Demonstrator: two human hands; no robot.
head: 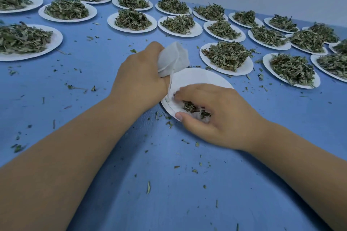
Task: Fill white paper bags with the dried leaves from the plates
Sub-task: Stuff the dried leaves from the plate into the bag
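The main risk is spillage: the leaves [190, 108] under the right hand [217, 118] are a small, crumbly clump, and on the way to the bag [173, 58] bits could slip between the fingers and join the crumbs [170, 124] scattered over the blue table [93, 99]. The left hand [139, 82] grips the bag in a closed fist, squeezing it, so its mouth may be pinched too narrow to take the pinch cleanly; whether it is open cannot be told from here. The light plate [199, 77] could also slide or tip under the right hand, whose curled fingers gather the leaves while the thumb sits at the near rim. The bag is white, soft and bulging, held just above the plate's left edge. The plate is nearly bare, while the full plates [244, 69] nearby hold heaped green-brown leaves.
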